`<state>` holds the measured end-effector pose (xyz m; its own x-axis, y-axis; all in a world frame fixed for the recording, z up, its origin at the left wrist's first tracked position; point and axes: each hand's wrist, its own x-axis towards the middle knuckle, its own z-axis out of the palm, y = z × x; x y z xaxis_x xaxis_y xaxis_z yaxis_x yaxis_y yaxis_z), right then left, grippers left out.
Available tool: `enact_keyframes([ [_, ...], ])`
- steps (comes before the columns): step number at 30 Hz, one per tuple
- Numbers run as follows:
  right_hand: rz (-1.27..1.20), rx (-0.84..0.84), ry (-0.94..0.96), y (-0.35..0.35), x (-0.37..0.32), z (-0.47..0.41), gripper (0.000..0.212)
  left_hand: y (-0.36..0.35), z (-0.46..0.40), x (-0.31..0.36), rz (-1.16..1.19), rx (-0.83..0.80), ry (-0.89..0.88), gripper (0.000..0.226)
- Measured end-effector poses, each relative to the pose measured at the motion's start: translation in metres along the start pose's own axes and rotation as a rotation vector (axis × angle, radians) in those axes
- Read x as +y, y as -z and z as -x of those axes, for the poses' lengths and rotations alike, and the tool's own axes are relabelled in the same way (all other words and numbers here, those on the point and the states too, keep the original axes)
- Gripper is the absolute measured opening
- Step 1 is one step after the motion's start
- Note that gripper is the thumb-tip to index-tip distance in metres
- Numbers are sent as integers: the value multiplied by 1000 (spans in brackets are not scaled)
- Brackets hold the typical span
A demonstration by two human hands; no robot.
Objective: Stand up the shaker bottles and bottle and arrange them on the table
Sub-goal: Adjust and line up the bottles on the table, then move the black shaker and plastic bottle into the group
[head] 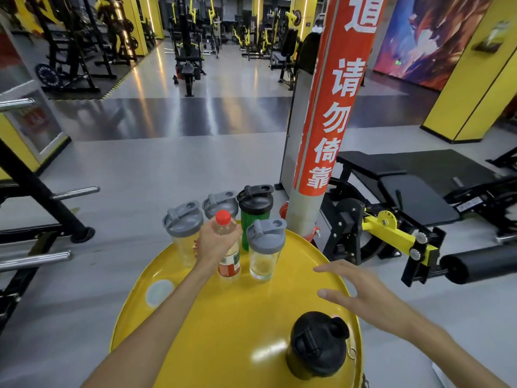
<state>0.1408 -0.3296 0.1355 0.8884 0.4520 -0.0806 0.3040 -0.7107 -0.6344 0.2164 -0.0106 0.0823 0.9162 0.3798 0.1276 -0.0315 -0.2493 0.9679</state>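
Note:
On the round yellow table (pixel 223 317) my left hand (pixel 215 242) grips a clear bottle (pixel 229 264) with a red cap and red label, standing upright. Behind it stand two clear shakers with grey lids (pixel 183 222) (pixel 219 203) and a green shaker with a black lid (pixel 255 208). Another clear grey-lidded shaker (pixel 265 247) stands just right of the bottle. A dark shaker with a black lid (pixel 317 345) stands upright near the table's front right edge. My right hand (pixel 366 298) hovers open above the right rim, holding nothing.
A grey pole with a red banner (pixel 330 121) rises right behind the table. A black and yellow weight bench (pixel 397 214) stands to the right, black racks (pixel 36 197) to the left. A pale round spot (pixel 159 292) marks the table's left side.

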Motion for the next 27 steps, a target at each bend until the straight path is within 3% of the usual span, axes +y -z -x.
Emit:
enact_keyframes([
  [8, -152, -265, 38, -1, -27, 12, 41, -17, -6, -20, 31, 55, 18, 12],
  [11, -199, -374, 53, 5, -34, 22, 50, -20, -6, -20, 58, 58, 12, 18],
  [14, 16, -426, 55, -12, -17, 21, 63, -23, -4, -16, 93, 43, -2, 25],
  [16, 117, -538, 132, -30, 18, 30, 42, -25, -2, -15, 102, -11, 3, 30],
  [17, 105, -576, 156, -42, 25, 31, 44, -25, -3, -16, 123, -40, 14, 34],
  [18, 110, -614, 170, -45, 20, 32, 60, -25, -3, -18, 138, -58, 26, 39],
  [20, 242, -507, 116, -41, -3, 23, 86, -22, -5, -21, 145, -77, 38, 51],
  [22, 304, -491, 120, -36, -12, 28, 94, -19, -6, -21, 131, -96, 48, 51],
  [27, 353, -444, 197, -40, -18, 19, 79, 1, 0, -19, 72, -119, 12, 52],
])
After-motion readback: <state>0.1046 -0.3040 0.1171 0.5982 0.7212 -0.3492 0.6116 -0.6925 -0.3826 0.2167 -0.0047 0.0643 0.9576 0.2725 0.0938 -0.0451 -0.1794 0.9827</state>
